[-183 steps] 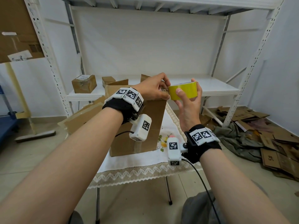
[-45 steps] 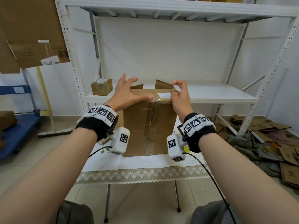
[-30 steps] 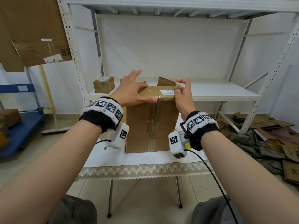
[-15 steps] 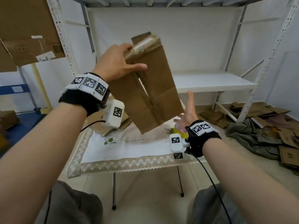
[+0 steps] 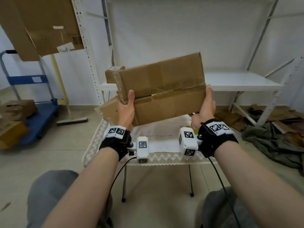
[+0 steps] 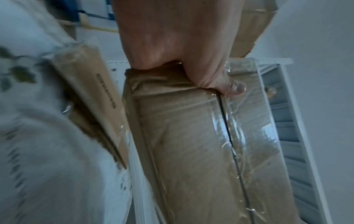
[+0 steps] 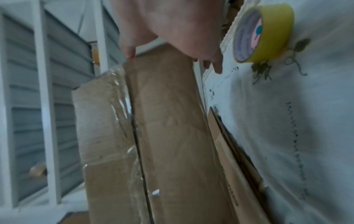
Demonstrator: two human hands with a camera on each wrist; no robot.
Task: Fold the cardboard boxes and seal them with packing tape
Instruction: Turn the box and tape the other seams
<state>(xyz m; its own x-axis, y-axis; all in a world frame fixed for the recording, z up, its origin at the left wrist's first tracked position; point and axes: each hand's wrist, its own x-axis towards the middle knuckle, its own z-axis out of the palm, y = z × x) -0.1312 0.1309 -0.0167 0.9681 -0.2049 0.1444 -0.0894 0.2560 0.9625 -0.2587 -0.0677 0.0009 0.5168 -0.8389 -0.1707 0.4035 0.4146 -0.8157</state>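
I hold a brown cardboard box [image 5: 164, 89] in the air above the table, lying lengthwise and tilted up to the right. Clear tape runs along its middle seam [image 6: 228, 128]. My left hand [image 5: 127, 106] grips the left end, thumb on the near face, fingers hidden behind. My right hand [image 5: 205, 107] holds the right end, thumb up along the edge and fingers hidden behind. In the right wrist view the box [image 7: 172, 121] fills the middle, and the yellow tape roll [image 7: 264, 33] lies on the tablecloth beside my right hand [image 7: 172, 50].
A small table with a white lace cloth [image 5: 156, 145] stands below the box, flattened cardboard [image 5: 108, 109] at its left. Behind is a white metal shelf [image 5: 238, 81] with a small box [image 5: 113, 74]. A blue trolley [image 5: 37, 116] stands left; cardboard scraps and cloth [image 5: 271, 139] lie right.
The box stood upright on the table, then my left hand lifted and turned it. Now it lies sideways in the air and my right hand has taken its right end.
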